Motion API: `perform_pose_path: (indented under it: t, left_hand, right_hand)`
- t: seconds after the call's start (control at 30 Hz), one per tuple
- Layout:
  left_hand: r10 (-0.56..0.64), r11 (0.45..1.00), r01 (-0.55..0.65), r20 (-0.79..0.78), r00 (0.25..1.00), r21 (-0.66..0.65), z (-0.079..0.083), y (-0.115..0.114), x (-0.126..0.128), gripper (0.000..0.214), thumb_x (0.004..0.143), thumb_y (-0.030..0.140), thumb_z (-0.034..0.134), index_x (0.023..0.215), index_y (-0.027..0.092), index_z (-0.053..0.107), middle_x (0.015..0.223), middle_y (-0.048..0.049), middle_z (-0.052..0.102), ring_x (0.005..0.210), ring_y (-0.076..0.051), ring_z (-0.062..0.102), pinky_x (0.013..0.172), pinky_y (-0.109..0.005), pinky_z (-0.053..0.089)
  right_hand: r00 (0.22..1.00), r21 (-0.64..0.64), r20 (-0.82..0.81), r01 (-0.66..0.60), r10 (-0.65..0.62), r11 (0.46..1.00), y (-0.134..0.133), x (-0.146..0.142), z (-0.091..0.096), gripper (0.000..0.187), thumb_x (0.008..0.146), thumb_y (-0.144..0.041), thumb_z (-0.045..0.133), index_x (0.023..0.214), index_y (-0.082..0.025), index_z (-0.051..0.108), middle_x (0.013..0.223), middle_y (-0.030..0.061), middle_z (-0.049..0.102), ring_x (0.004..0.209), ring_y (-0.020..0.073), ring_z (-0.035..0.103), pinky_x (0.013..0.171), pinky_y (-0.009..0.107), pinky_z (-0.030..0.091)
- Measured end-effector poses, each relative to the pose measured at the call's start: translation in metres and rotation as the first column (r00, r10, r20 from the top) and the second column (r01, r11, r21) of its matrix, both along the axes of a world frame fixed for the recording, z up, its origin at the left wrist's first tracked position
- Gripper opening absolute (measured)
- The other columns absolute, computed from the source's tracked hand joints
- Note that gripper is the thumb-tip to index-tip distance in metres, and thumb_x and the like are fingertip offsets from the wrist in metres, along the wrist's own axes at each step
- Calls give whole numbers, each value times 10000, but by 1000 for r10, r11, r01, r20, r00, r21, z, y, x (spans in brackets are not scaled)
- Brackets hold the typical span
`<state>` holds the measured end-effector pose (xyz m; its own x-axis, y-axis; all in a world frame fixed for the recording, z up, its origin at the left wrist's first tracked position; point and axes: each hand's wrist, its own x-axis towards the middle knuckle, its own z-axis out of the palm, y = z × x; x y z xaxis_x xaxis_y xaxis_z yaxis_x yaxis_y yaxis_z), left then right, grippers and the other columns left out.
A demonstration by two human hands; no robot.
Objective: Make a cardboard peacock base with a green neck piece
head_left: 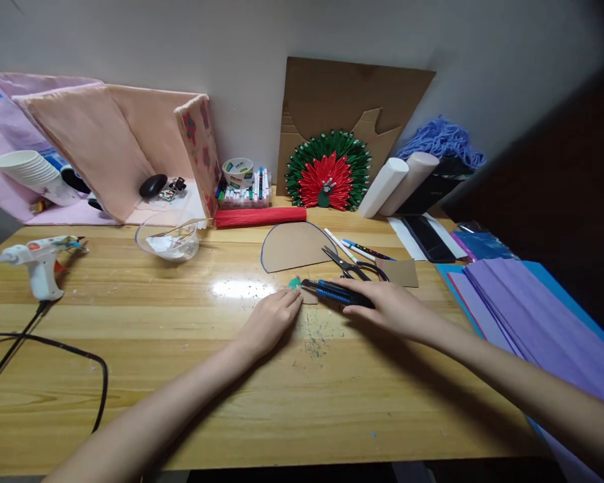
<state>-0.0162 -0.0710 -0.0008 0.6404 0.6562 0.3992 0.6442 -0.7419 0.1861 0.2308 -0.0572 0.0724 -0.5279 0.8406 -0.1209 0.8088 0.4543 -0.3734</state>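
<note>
My right hand (382, 305) grips a black and blue utility knife (339, 294), its blade pointing left. The blade tip meets or nearly meets a small green piece (294, 283) near the middle of the table. My left hand (274, 315) presses its fingertips down beside that piece, on a small bit of cardboard (309, 299). Part of the cardboard is hidden under my fingers. Green and dark crumbs (317, 339) lie scattered on the wood around it. Just beyond the knife rest black-handled scissors (352, 267).
Behind lies a rounded cardboard shape (296, 247) with a blue outline, near markers (349, 248) and a red paper roll (260, 217). A red and green peacock craft (328, 171) leans at the back. Left are a glue gun (43, 265) and plastic bowl (167, 236); right, purple paper (543, 315).
</note>
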Motion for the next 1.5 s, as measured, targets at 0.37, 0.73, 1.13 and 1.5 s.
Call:
perform_pose_path:
  t: [0.37, 0.73, 1.13, 1.5]
  left_hand:
    - [-3, 1000, 3, -49, 999, 5, 4, 0, 5, 248, 890, 65, 372, 1043, 35, 564, 1015, -171, 651, 934, -224, 619, 753, -380, 550]
    - [-8, 1000, 8, -18, 1000, -3, 5, 0, 5, 251, 892, 63, 365, 1047, 41, 561, 1030, -166, 649, 943, -219, 619, 769, -377, 551]
    - [2, 999, -1, -23, 1000, 38, 5, -1, 6, 236, 879, 61, 398, 1038, 23, 568, 1017, -161, 654, 933, -229, 625, 784, -362, 554]
    - [-6, 1000, 6, -8, 1000, 1, 4, -1, 6, 242, 888, 60, 376, 1033, 23, 567, 1026, -186, 650, 961, -235, 622, 783, -393, 553]
  right_hand:
    - [984, 122, 174, -58, 36, 991, 6, -3, -8, 513, 840, -290, 555, 1336, -314, 424, 1164, 46, 645, 991, 239, 636, 778, 372, 536]
    - [968, 174, 236, -130, 86, 976, 9, -6, -7, 504, 846, -287, 546, 1333, -320, 421, 965, 43, 685, 847, 212, 657, 658, 302, 512]
    - [954, 180, 289, -133, 77, 975, 11, -6, -2, 461, 870, -318, 495, 1326, -311, 434, 1006, 50, 679, 857, 228, 655, 650, 315, 503]
    - [929, 222, 359, -173, 84, 960, 12, -12, 3, 421, 883, -349, 455, 1303, -321, 464, 885, 45, 688, 722, 193, 648, 537, 237, 417]
